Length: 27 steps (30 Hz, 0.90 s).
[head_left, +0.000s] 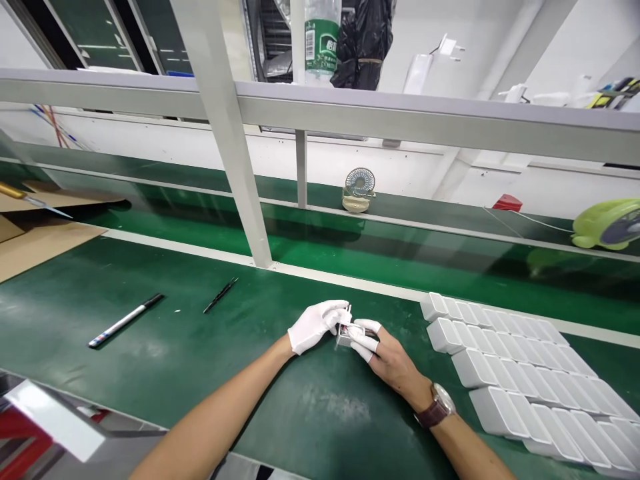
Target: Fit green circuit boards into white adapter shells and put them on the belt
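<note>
Gripping a small white box (343,339) in the right hand (395,363), directly between both hands, and bringing the left hand (317,327) to its open top, with fingertips bunching there; not making out whether pinching anything. Seemingly working on reddish contents inside, so probably needing a steady right-hand hold and fine left-finger movement. Standing right of the right hand: rows of white cases (473,368).

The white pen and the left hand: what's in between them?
In the head view, a thin black tool and a tiny white speck lie between the white pen and the left hand, the tool slightly farther back.
</note>
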{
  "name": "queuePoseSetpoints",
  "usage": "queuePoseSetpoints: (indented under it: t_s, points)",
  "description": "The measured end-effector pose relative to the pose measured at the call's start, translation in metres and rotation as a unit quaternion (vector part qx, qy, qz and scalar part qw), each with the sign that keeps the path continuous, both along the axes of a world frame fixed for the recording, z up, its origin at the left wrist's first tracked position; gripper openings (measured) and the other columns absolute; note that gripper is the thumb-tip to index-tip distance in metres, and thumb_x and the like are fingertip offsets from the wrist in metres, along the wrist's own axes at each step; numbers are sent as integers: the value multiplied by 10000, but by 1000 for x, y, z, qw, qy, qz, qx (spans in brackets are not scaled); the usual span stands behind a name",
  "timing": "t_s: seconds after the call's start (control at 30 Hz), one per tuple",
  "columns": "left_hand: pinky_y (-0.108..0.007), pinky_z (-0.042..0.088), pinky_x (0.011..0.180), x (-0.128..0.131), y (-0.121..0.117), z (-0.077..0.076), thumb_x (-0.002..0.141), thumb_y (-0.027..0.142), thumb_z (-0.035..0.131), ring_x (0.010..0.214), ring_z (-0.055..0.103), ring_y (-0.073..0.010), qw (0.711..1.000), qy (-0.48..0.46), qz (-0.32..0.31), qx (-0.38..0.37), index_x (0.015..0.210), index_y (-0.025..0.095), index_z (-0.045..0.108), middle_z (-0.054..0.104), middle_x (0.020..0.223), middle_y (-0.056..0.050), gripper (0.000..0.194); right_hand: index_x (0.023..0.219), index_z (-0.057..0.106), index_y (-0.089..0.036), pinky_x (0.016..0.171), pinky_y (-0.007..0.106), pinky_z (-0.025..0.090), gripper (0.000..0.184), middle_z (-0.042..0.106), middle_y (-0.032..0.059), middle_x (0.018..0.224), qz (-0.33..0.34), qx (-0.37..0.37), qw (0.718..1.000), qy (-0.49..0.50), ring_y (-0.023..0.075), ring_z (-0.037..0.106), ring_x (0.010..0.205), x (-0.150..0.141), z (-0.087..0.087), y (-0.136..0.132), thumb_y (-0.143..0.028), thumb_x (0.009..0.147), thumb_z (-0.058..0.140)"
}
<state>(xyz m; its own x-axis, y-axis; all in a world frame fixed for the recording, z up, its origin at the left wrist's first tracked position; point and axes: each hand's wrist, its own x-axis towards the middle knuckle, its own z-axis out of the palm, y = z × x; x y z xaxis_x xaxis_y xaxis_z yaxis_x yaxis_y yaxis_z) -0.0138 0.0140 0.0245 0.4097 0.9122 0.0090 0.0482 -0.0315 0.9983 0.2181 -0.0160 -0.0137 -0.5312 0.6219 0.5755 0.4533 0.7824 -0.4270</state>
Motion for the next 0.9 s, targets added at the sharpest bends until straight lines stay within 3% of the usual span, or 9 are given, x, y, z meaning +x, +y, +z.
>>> queuePoseSetpoints:
  t_s: [0.1,0.2,0.4,0.53,0.77,0.9]
  points:
    - [-354,532,764,-5,-1,1,870,742,478,837,679,-213,998,-2,37,50,1327,105,578,713,1157,-160,790,1393,536,-312,952,401,601,473,558,106,1324,-10,33,999,39,225,635,1151,-4,15,1,-136,956,583]
    - [-338,528,749,-7,-2,4,879,704,514,893,672,-225,995,-28,71,71,1319,118,587,709,1152,-156,736,1369,554,-313,970,410,591,481,557,107,1321,-24,43,997,57,236,625,1171,-8,24,2,-113,934,604]
    - [-406,547,881,-1,-1,-6,781,642,696,1025,674,-278,997,-42,57,7,1299,131,604,683,1195,-171,734,1322,593,-272,841,353,628,366,639,87,1114,-29,-30,999,-4,214,694,978,-15,8,1,-183,969,560]
    - [-405,541,949,3,1,-13,816,485,723,1052,685,-262,999,21,25,-12,1250,142,631,715,1162,-131,561,1346,575,-287,898,364,609,376,627,89,1165,-41,-35,998,13,220,678,1049,-16,0,-1,-192,984,542]
    - [-391,528,982,3,2,-4,840,416,710,1083,681,-267,998,46,38,-18,1208,137,652,727,1154,-119,467,1444,434,-266,966,399,582,490,616,95,1273,-63,-65,995,38,238,642,1146,-14,2,-2,-292,978,581]
    - [-397,531,978,5,1,-3,843,416,710,1084,681,-269,998,25,30,-39,1210,133,644,724,1157,-126,469,1394,496,-251,924,411,589,411,623,103,1219,-52,-84,995,3,241,649,1085,-15,3,-2,-284,988,557]
